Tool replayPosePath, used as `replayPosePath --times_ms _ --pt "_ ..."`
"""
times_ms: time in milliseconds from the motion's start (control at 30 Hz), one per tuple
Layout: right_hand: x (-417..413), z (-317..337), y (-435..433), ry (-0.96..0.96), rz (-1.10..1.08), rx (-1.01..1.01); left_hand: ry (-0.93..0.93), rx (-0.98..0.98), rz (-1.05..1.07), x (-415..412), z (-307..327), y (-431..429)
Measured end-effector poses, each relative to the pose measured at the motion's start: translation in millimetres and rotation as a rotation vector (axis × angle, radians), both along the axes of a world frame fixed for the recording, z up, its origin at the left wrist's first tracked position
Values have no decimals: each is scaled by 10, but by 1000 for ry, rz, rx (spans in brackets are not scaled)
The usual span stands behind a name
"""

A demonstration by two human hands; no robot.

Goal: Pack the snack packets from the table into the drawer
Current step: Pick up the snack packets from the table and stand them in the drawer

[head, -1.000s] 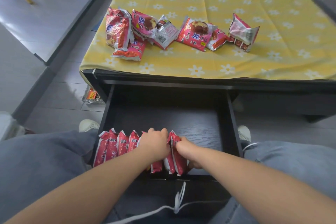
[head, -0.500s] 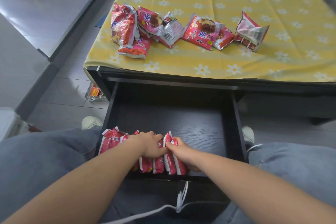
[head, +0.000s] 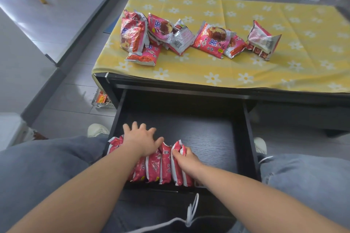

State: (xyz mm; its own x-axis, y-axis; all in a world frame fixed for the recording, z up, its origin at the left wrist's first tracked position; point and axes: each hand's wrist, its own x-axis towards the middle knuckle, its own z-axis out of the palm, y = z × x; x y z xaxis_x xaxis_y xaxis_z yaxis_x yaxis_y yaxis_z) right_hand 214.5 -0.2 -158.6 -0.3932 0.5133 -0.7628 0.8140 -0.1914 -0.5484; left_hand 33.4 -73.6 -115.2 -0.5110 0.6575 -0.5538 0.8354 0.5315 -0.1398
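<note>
A black drawer (head: 248,138) is pulled out under the table. Several red snack packets (head: 164,166) stand on edge in a row along its near left side. My left hand (head: 141,141) hovers above the row with fingers spread, holding nothing. My right hand (head: 184,159) pinches the rightmost packet (head: 179,147) of the row at its top edge. Several more red and silver packets (head: 208,42) lie scattered on the yellow flowered tablecloth (head: 246,73), with a heap (head: 134,38) at the left.
The right half of the drawer floor (head: 208,138) is bare. My knees in grey trousers flank the drawer. A small clear tray (head: 102,99) sits on the floor left of the table. A white cord (head: 191,212) lies over my lap.
My left hand lifted off the packets and spread its fingers. The row was pushed tighter to the left. My right hand stayed on the rightmost packet. The camera tilted upward.
</note>
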Motion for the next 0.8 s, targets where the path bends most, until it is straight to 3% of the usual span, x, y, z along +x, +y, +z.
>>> replayPosePath --times_ms 100,400,633,800 --pt "9 49 2 -87 119 138 -83 -123 130 -115 -23 -94" --pt "-18 75 115 26 150 -12 -323 -143 239 -131 -59 -134" --pt "-54 147 161 27 103 -92 -234 -89 284 -70 5 -110" --pt "-64 204 343 45 116 137 -180 -7 205 -85 105 -34"
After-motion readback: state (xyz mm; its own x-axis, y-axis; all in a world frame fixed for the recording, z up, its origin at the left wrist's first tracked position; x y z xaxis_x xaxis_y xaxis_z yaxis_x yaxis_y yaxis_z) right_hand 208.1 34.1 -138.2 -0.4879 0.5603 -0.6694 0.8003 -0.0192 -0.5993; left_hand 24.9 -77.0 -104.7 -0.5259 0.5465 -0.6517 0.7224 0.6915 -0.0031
